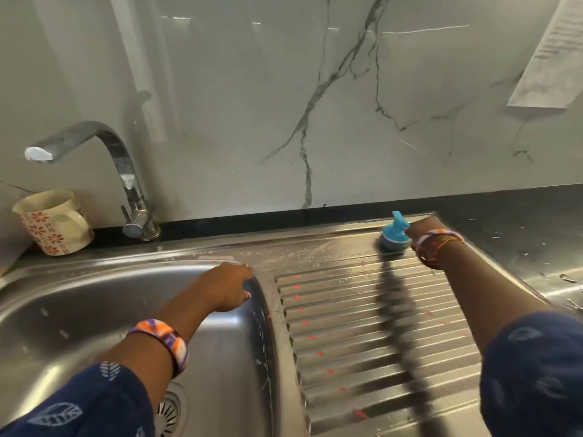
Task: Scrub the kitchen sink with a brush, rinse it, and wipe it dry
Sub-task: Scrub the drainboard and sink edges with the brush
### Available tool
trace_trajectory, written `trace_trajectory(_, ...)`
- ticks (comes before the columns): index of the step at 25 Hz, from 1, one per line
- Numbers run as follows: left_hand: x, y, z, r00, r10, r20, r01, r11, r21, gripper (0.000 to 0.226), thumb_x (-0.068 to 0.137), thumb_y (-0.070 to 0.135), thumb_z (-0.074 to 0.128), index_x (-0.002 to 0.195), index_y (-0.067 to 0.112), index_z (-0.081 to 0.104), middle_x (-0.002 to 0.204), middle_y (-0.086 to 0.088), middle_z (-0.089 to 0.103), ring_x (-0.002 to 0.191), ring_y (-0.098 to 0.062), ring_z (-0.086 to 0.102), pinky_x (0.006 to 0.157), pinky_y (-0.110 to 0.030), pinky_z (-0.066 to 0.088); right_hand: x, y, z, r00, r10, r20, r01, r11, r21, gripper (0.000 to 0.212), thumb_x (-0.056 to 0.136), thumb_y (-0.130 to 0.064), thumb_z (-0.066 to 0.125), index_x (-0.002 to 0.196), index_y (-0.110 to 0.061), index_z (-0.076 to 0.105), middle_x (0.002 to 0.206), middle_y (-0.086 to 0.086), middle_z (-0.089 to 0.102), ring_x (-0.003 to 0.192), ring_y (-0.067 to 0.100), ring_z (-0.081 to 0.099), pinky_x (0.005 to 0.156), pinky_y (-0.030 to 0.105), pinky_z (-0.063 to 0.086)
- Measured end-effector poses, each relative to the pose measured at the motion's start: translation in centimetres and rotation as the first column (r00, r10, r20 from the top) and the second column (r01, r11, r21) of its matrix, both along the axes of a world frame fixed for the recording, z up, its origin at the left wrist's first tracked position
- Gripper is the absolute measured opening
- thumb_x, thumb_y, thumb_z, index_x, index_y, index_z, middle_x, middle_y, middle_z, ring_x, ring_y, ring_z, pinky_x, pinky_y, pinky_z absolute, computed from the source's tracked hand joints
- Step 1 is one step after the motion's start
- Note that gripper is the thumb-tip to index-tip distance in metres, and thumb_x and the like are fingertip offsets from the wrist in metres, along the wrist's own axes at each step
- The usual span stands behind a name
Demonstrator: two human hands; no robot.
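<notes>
Right hand (421, 230) gripping blue brush (394, 236) on drainboard (347, 310); left hand (232, 287) on sink (94, 298) rim.

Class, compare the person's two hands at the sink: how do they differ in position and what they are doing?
The right hand grips the blue brush at the far edge of the ridged drainboard; the left hand holds nothing and rests on the sink bowl's rim. The right reaches farther back. Both wrists wear bangles.
</notes>
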State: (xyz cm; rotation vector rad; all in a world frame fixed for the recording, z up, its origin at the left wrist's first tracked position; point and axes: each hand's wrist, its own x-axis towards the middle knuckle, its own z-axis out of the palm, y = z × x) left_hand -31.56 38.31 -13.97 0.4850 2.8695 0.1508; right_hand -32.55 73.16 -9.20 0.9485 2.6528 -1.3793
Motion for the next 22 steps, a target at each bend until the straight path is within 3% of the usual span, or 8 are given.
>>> trace_trajectory(3, 0.0, 0.7, -0.8, 0.999, 0.012, 0.031, -0.010, 0.998, -0.055, 0.049, 0.089, 0.008, 0.052, 0.137, 0.018, 0.046, 0.138, -0.009, 0.049, 0.123, -0.027, 0.051, 0.100, -0.036, 0.046, 0.4, -3.2, -1.8, 0.994, 0.037, -0.104, -0.016, 0.981, 0.192, 0.035, 0.095, -0.013, 0.048, 0.123, 0.007, 0.056, 0.105, 0.022, 0.061, 0.076, 0.023, 0.050, 0.070, 0.030, 0.040)
trace_trajectory(5, 0.2, 1.5, -1.1, 1.000, 0.025, 0.010, -0.023, 0.994, -0.110, 0.048, 0.088, 0.005, 0.051, 0.134, 0.017, 0.047, 0.134, -0.011, 0.051, 0.121, -0.029, 0.053, 0.098, -0.036, 0.047, 0.8, -8.3, -3.2, 0.973, 0.154, -0.170, -0.128, 0.979, 0.157, 0.034, 0.093, -0.014, 0.051, 0.120, 0.003, 0.060, 0.104, 0.020, 0.064, 0.077, 0.022, 0.056, 0.074, 0.029, 0.041)
trace_trajectory(7, 0.3, 2.5, -0.7, 0.999, 0.019, -0.034, -0.025, 0.984, -0.179, 0.037, 0.089, 0.007, 0.052, 0.126, 0.014, 0.053, 0.127, -0.010, 0.056, 0.116, -0.027, 0.056, 0.093, -0.033, 0.049, 1.0, -14.5, -3.6, 0.926, 0.327, -0.191, -0.290, 0.936, 0.198, 0.033, 0.094, -0.014, 0.049, 0.122, -0.001, 0.061, 0.114, 0.018, 0.065, 0.096, 0.026, 0.063, 0.082, 0.030, 0.046)
trace_trajectory(10, 0.5, 3.8, 0.2, 0.997, 0.004, -0.073, -0.024, 0.962, -0.272, 0.029, 0.091, 0.013, 0.052, 0.119, 0.013, 0.056, 0.122, -0.008, 0.059, 0.112, -0.024, 0.057, 0.088, -0.029, 0.048, 0.4, -20.4, -3.1, 0.862, 0.484, -0.151, -0.454, 0.869, 0.196, 0.036, 0.095, -0.018, 0.045, 0.127, -0.007, 0.057, 0.127, 0.016, 0.060, 0.116, 0.029, 0.056, 0.096, 0.030, 0.043)
trace_trajectory(14, 1.3, 4.4, 0.1, 0.986, -0.081, -0.145, 0.019, 0.922, -0.388, 0.029, 0.091, 0.013, 0.053, 0.120, 0.013, 0.056, 0.124, -0.006, 0.057, 0.114, -0.023, 0.057, 0.087, -0.029, 0.047, -0.8, -15.1, -2.9, 0.914, 0.386, -0.125, -0.356, 0.911, 0.211, 0.034, 0.094, -0.019, 0.049, 0.123, -0.008, 0.061, 0.121, 0.016, 0.063, 0.110, 0.029, 0.059, 0.088, 0.029, 0.045)
trace_trajectory(16, 1.3, 4.3, -0.2, 0.981, -0.100, -0.166, 0.028, 0.919, -0.392, 0.028, 0.092, 0.011, 0.052, 0.120, 0.012, 0.055, 0.125, -0.006, 0.056, 0.115, -0.023, 0.056, 0.087, -0.029, 0.046, -1.1, -9.3, -2.7, 0.960, 0.257, -0.106, -0.222, 0.938, 0.265, 0.033, 0.093, -0.016, 0.050, 0.121, -0.002, 0.061, 0.113, 0.021, 0.064, 0.097, 0.028, 0.060, 0.075, 0.028, 0.045)
trace_trajectory(19, 1.2, 4.1, -0.4, 0.976, -0.114, -0.185, 0.036, 0.925, -0.379, 0.027, 0.093, 0.010, 0.052, 0.119, 0.011, 0.055, 0.124, -0.007, 0.057, 0.113, -0.023, 0.057, 0.086, -0.028, 0.045, -1.3, -1.8, -1.4, 0.996, 0.089, -0.026, -0.077, 0.951, 0.299, 0.035, 0.095, -0.014, 0.047, 0.121, 0.007, 0.057, 0.089, 0.018, 0.054, 0.079, 0.022, 0.048, 0.050, 0.023, 0.032)
trace_trajectory(22, 1.4, 4.2, -0.3, 0.972, -0.140, -0.190, 0.055, 0.918, -0.393, 0.029, 0.093, 0.010, 0.053, 0.122, 0.009, 0.054, 0.125, -0.009, 0.056, 0.114, -0.024, 0.057, 0.088, -0.028, 0.046, -1.2, -1.1, -0.5, 0.999, 0.032, -0.003, -0.030, 0.964, 0.265, 0.036, 0.095, -0.011, 0.047, 0.127, 0.006, 0.052, 0.105, 0.020, 0.061, 0.074, 0.027, 0.054, 0.057, 0.023, 0.037)
